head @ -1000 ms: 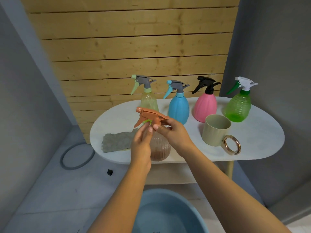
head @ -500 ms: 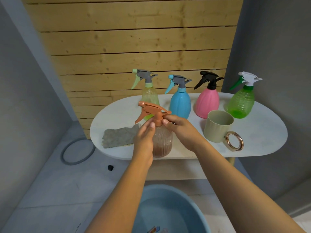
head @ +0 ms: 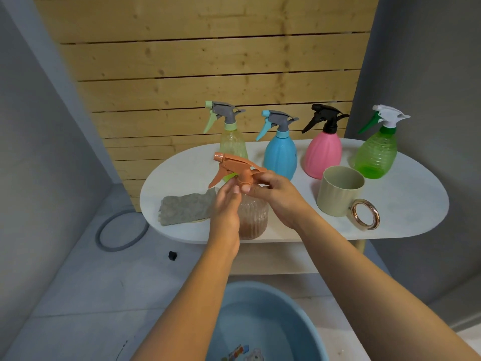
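The bottle (head: 253,217) stands upright at 12, on the table (head: 403,204) edge, betw. both hands. R hand (head: 281,196) pinches the sprayer (head: 234,165) collar (nozzle points 10); L hand (head: 226,204) presses the neck, fingers nearly straight.

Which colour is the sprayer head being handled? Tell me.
Orange sprayer head, seen in head view.
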`<action>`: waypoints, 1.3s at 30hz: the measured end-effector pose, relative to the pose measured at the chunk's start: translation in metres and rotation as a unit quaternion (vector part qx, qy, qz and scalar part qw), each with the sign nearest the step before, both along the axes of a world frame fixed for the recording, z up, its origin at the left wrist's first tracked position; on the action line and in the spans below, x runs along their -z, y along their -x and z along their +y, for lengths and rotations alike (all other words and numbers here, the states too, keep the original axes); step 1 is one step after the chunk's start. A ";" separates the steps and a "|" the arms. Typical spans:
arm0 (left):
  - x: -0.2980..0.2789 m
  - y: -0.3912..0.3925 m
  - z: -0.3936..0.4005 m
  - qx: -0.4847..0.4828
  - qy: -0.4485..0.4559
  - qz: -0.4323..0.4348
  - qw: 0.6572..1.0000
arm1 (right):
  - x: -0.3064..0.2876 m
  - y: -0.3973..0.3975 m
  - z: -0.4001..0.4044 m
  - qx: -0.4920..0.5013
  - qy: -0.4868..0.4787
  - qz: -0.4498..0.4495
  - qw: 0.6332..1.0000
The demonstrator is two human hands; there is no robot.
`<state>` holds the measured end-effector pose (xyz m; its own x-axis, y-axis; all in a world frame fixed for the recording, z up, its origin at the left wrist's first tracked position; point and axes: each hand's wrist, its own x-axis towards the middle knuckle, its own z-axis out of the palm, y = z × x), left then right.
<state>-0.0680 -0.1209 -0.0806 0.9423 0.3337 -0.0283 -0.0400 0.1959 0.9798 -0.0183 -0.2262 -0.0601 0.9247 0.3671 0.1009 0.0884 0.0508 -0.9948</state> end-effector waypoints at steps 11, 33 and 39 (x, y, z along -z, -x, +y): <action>0.002 0.002 0.003 -0.003 0.007 0.013 1.000 | 0.005 -0.003 -0.007 -0.070 0.002 0.002 0.998; 0.002 0.002 0.005 0.025 0.018 0.006 1.000 | -0.001 0.000 -0.003 -0.044 0.009 0.006 0.999; 0.007 0.001 0.009 0.028 0.053 0.015 0.998 | -0.003 0.004 0.002 0.002 0.060 -0.036 0.998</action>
